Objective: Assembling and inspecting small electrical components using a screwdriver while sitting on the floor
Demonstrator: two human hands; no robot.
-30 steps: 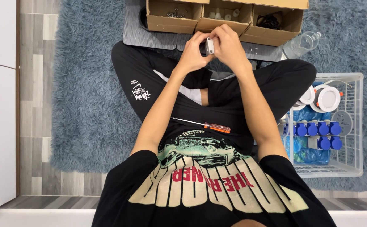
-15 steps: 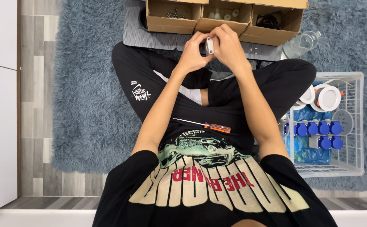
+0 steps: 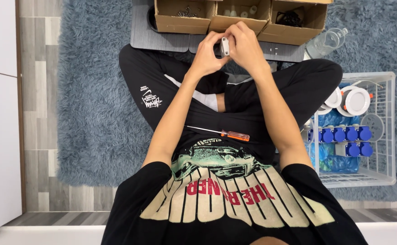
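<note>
We hold a small white part (image 3: pixel 225 46) pinched between both hands, left hand (image 3: pixel 206 54) and right hand (image 3: pixel 246 45) pressed close, just before the cardboard boxes (image 3: pixel 239 20). An orange-handled screwdriver (image 3: pixel 228 134) lies on our lap, a white wire basket (image 3: pixel 384 136) to our right.

The person wears a black short-sleeved T-shirt (image 3: pixel 235 204) with a large print on the chest: a pale green drawing of a car on top, a line of red block letters under it, and a row of big cream block letters nearest the camera. The sleeves end above the elbows, leaving both forearms bare up to the hands. Below the hands come black trousers (image 3: pixel 162 86) with a small white printed emblem on the thigh at the left hand's (image 3: pixel 206 56) side. The right hand (image 3: pixel 246 45) wears no ring or watch; neither wrist shows a band.
</note>
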